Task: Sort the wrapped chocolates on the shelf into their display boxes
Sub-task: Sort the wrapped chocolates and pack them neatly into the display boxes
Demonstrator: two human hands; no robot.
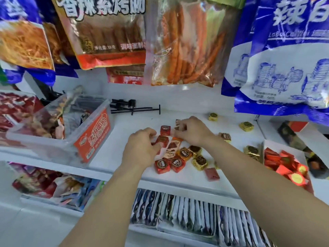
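Since the chocolates (178,163) lie mixed on the shelf (192,107), the left hand (142,147) grips a red piece (162,139) and the right hand (193,131) pinches a brown piece (178,123), probably sorting by wrapper.

Both my forearms reach forward, palms down, hands close together. Left hand (142,147): fingers curled downward, grip unclear. Right hand (193,131), slightly farther: fingertips pinch a chocolate (178,123).
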